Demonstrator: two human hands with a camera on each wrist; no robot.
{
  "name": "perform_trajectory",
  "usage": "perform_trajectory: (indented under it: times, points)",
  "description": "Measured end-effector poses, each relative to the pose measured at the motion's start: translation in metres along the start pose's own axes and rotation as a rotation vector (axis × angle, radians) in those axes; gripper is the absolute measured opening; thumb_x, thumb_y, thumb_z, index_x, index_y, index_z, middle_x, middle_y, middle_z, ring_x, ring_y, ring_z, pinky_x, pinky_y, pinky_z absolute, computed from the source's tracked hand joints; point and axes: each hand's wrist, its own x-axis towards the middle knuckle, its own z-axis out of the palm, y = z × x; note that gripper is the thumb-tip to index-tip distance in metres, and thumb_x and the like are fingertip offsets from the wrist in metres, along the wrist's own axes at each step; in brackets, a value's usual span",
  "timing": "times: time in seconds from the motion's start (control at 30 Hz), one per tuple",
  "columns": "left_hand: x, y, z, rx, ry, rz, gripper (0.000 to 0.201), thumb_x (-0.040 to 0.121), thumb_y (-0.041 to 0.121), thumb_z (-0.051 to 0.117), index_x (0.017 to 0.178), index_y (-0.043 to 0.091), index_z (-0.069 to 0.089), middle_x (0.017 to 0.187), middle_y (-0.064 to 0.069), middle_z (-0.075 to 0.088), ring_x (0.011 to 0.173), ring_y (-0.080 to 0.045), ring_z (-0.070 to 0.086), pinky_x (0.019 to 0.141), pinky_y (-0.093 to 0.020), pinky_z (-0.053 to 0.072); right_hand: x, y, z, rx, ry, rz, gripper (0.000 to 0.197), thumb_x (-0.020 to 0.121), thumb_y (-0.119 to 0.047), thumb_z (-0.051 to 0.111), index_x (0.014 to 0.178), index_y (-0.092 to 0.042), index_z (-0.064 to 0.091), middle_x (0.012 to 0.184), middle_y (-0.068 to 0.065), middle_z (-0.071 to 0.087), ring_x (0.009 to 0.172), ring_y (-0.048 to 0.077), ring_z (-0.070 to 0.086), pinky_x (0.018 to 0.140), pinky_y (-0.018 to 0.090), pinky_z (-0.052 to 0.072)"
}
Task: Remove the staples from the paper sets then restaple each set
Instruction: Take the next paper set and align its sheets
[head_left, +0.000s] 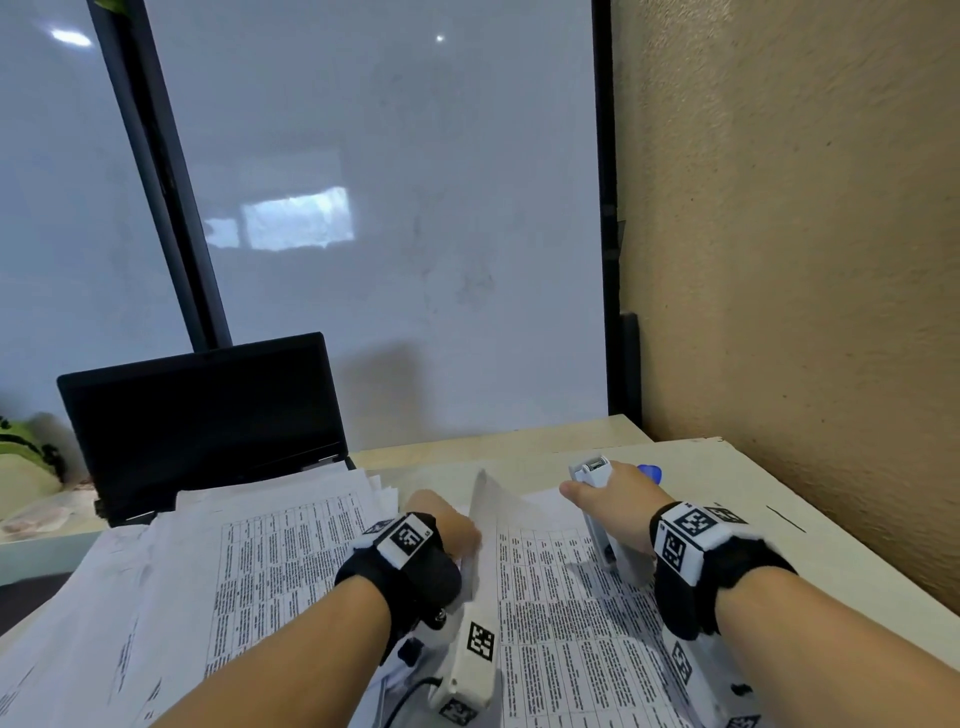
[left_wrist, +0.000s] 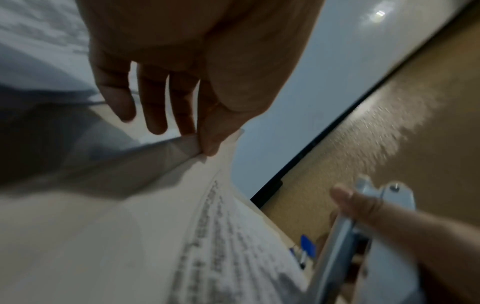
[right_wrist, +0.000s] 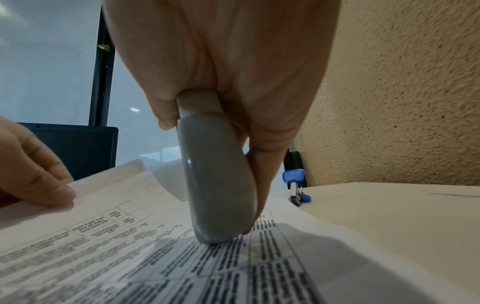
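The left hand (head_left: 447, 525) pinches the upper corner of the top sheet of the paper set (head_left: 566, 613) between thumb and forefinger and lifts it, so this sheet stands up from the counter (head_left: 841, 551) like a small sail. In the left wrist view the other fingers (left_wrist: 155, 102) hang straight and free; only the pinch works. I judge that the corner is raised to line up the pages or to offer it to the tool.

The right hand (head_left: 608, 506) holds a grey stapler (head_left: 592, 470) – its grip is closed around the body, the thumb along one side. The stapler stands steep, its rounded end touching the printed page of the set, and the hinge end points up and away from the person. Probably it rests there to keep the lower pages flat while the other hand works – this is only my reading.

A blue staple remover (right_wrist: 296, 185) lies on the counter just behind the right hand, near the wall. Left of the set is a bigger pile of printed sheets (head_left: 249, 551), and behind this pile an open laptop (head_left: 208, 415) with a dark screen
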Motion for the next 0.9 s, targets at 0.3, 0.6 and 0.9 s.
perform_trajectory:
  times: [0.3, 0.6, 0.9]
  points:
    - [0.0029, 0.0020, 0.0059, -0.223, 0.120, 0.087, 0.041, 0.072, 0.005, 0.075, 0.109, 0.019, 0.067, 0.094, -0.005, 0.072, 0.082, -0.024, 0.071, 0.074, -0.038, 0.061, 0.0011, 0.0030, -0.0008, -0.002, -0.022, 0.000, 0.036, 0.092, -0.035, 0.053, 0.063, -0.019, 0.039, 0.055, -0.004, 0.040, 0.050, 0.013, 0.039, 0.054, 0.027, 0.030]
    - [0.0036, 0.0020, 0.0012, -0.306, 0.087, 0.059, 0.027, 0.081, 0.002, 0.066, 0.106, 0.012, 0.070, 0.102, -0.008, 0.070, 0.092, -0.026, 0.069, 0.080, -0.039, 0.060, 0.0008, 0.0021, -0.0015, -0.004, -0.019, 0.006, 0.033, 0.092, -0.037, 0.052, 0.068, -0.017, 0.042, 0.058, -0.003, 0.043, 0.053, 0.014, 0.041, 0.055, 0.028, 0.031]
    - [0.0001, 0.0017, 0.0017, -0.332, 0.055, 0.011, 0.008, 0.080, 0.005, 0.068, 0.079, 0.012, 0.067, 0.097, -0.013, 0.071, 0.095, -0.031, 0.069, 0.082, -0.043, 0.059, 0.0038, 0.0035, 0.0008, -0.024, -0.025, 0.021, 0.033, 0.090, -0.038, 0.052, 0.067, -0.019, 0.038, 0.056, -0.005, 0.042, 0.049, 0.012, 0.040, 0.052, 0.026, 0.031]
